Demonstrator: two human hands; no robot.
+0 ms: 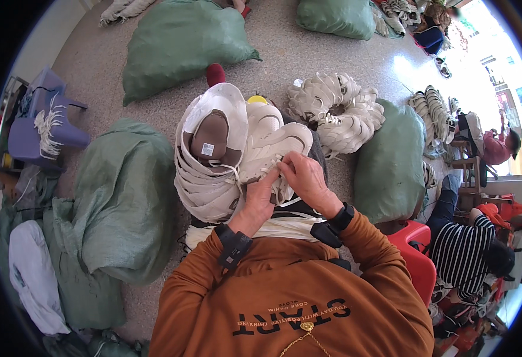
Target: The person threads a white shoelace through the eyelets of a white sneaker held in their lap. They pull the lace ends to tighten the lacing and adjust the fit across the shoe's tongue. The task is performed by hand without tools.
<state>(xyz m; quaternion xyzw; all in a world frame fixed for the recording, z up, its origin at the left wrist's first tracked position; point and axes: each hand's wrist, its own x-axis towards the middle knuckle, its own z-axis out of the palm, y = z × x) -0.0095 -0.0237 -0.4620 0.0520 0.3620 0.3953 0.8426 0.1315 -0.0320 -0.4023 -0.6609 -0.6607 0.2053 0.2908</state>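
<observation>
Both hands meet on one white shoe upper (271,152) at the centre of the view. The left hand (260,199) clasps its lower edge from 7 o'clock, fingers curled under it. The right hand (306,178) pinches the upper's edge from 4 o'clock, fingertips closed on the material and a white lace (232,172). At 9 o'clock of the grip lies a stack of white uppers (204,178), too many to count. At 1 o'clock sits a ring-shaped bundle of uppers (336,112). Four green sacks (124,202) show around.
</observation>
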